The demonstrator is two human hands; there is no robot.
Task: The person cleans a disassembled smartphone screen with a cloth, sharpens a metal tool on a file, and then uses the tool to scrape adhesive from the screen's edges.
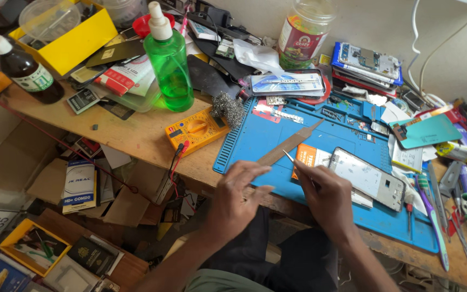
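**Poking around at a phone repair bench**

Starting at the far left, there's a dark brown bottle (25,70) with a white cap next to a yellow box (82,40), then a green spray bottle (168,62) standing upright. Just right of that, a yellow multimeter (195,130) lies on the wooden table (136,135) beside a wad of steel wool (227,108).

The left hand (239,194) rests fingers-spread on the near end of a flat metal file (290,143), which runs diagonally across the blue work mat (255,140). The right hand (325,197) is pinching thin tweezers (289,157), tips pointing up-left, just beside the file and over an orange card (305,157). Right of that hand, a stripped phone frame (368,178) lies on the mat. Toothbrushes (433,216) and small tools sit along the right edge.
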